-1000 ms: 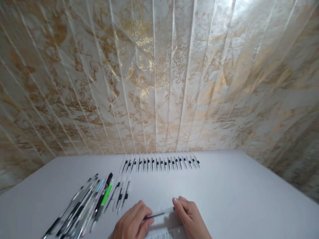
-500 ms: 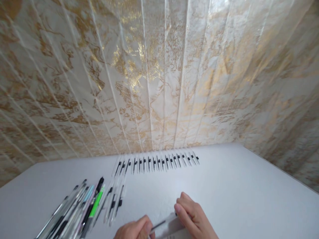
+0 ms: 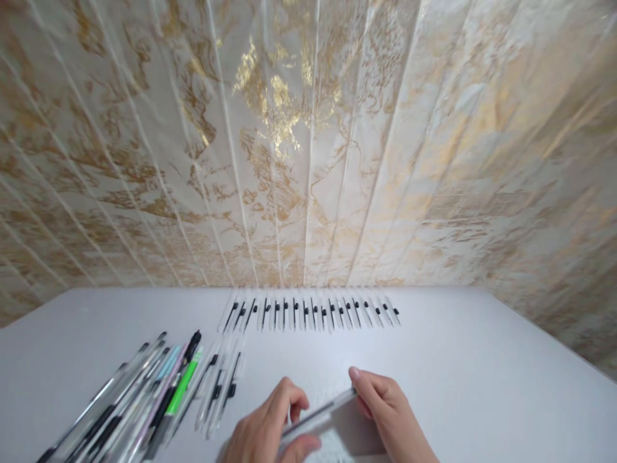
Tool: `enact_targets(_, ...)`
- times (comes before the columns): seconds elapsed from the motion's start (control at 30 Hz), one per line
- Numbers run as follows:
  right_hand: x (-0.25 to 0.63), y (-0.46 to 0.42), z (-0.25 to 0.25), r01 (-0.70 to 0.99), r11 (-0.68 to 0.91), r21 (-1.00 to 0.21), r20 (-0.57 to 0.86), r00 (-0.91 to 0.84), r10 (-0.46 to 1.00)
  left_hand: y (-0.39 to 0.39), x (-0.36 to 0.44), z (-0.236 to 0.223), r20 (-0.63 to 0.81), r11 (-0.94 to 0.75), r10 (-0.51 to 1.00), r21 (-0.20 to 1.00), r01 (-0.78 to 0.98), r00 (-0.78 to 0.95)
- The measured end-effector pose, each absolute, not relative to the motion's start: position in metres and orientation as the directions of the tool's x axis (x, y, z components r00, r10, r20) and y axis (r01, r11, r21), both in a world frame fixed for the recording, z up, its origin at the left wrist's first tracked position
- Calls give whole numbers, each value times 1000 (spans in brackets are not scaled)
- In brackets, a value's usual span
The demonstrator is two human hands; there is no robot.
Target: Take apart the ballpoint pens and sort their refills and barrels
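Right grip (image 3: 385, 404): pinching pen (image 3: 321, 411) at far end.
Left grip (image 3: 267, 421): parted at near end; hold unclear.
Pen: best kept straight between grips.

A pleated white-and-gold patterned curtain (image 3: 308, 161), catching light, hangs behind a white table (image 3: 463, 366).

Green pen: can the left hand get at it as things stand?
Probably yes: only flat-lying clear pens sit between the left hand and the green pen. However, the left hand is at one end of a slim pen whose other end the right hand holds.
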State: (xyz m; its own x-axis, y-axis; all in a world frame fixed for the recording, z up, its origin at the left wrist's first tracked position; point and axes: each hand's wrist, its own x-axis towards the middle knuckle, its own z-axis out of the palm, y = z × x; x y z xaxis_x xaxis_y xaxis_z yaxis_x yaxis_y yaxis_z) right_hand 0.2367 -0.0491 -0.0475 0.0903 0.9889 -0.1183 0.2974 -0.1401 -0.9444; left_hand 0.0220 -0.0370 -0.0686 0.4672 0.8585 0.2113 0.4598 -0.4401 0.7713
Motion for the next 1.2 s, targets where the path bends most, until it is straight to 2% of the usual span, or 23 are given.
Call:
enact_targets(0.13, 237, -55, -48, 336, -119, -934, -93, 92, 991, -39, 19, -63, 101, -349, 893, 770, 533, 439)
enact_targets(0.3, 238, -62, -50, 371, -30, -928, -2, 76, 997, -40, 18, -52, 170, -443, 835, 772, 456, 524)
enact_targets(0.4, 238, -63, -51, 392, 23, -920, 41, 37, 998, -40, 17, -57, 157, -422, 839, 793, 440, 521)
enact_targets(0.6, 240, -60, -57, 411, -21, -911, 11, 75, 997, -39, 17, -65, 74, -307, 910, 782, 542, 409)
enact_targets(0.93, 243, -59, -56, 360, -3, -933, 14, 46, 999, -36, 17, -58, 104, -417, 853, 726, 547, 512)
enact_targets(1.07, 245, -59, -58, 371, 11, -929, 32, 52, 998, -39, 16, -62, 114, -387, 874, 749, 537, 472)
enact_targets(1.2, 245, -57, -60, 361, -9, -932, 20, 77, 997, -39, 16, -61, 155, -435, 865, 707, 558, 478)
